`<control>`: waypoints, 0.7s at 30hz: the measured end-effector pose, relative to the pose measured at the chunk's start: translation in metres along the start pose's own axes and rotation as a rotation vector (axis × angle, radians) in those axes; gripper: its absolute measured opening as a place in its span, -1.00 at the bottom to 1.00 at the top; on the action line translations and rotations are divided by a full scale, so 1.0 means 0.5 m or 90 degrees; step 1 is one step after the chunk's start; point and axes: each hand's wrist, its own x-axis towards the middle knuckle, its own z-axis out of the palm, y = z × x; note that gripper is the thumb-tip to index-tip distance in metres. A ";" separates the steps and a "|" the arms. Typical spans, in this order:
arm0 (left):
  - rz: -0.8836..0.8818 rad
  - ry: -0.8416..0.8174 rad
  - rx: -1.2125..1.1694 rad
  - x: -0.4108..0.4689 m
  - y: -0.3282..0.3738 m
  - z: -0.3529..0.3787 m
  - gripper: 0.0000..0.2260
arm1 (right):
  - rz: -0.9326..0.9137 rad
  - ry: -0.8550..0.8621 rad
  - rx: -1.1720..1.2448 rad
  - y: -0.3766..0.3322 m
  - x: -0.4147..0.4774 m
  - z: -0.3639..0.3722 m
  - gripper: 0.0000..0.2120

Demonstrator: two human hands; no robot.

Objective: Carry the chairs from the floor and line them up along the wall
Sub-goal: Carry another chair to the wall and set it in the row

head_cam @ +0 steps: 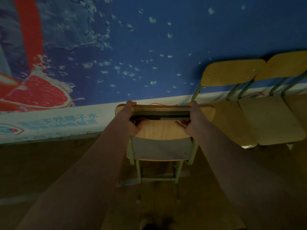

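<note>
Where the frame centre shows the chair [159, 130], its wooden panels and pale green metal frame sit just in front of the wall [166, 39], with the legs running down toward the lower middle of the frame. Whether the feet touch the floor [49, 171] cannot be told. The left hand [132, 117] grasps the far wooden edge at its left end: fingers curled over the top, thumb on the near face. The right hand [192, 118] grasps the same edge at its right end in the matching manner. Both forearms reach in from the lower corners of the frame and meet the chair at mid-height. Which part of the chair this gripped edge belongs to is not clear from this angle.

Just to the right of the held chair, a second chair [232, 72] stands with its backrest against the wall and its seat toward the camera. A third chair [285, 63] stands beside it at the right edge of the frame, backrests nearly touching.

The wall carries a blue banner printed with water droplets. A red citrus slice [38, 93] occupies its left side. A white strip [58, 122] with blurred printed characters runs along the banner's lower margin. The floor below is brown and dimly lit.
</note>
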 end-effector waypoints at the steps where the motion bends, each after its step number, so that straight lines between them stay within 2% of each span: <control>1: -0.033 0.002 -0.018 0.001 0.001 -0.002 -0.55 | 0.004 0.000 -0.017 0.000 -0.006 -0.004 -0.55; 3: -0.106 0.052 -0.037 -0.007 0.008 -0.009 -0.42 | 0.013 0.000 -0.034 -0.001 -0.020 -0.014 -0.60; 5: -0.119 0.069 -0.035 -0.021 0.000 -0.020 -0.37 | 0.011 0.003 -0.046 0.005 -0.030 -0.027 -0.65; 13: -0.116 0.063 -0.034 -0.082 -0.093 -0.068 -0.48 | 0.015 -0.021 -0.082 0.082 -0.082 -0.104 -0.57; 18: -0.141 0.038 -0.056 -0.132 -0.170 -0.128 -0.52 | 0.057 -0.051 -0.088 0.139 -0.124 -0.180 -0.62; 21: -0.139 0.032 -0.090 -0.155 -0.224 -0.168 -0.46 | 0.086 -0.049 -0.078 0.174 -0.153 -0.224 -0.60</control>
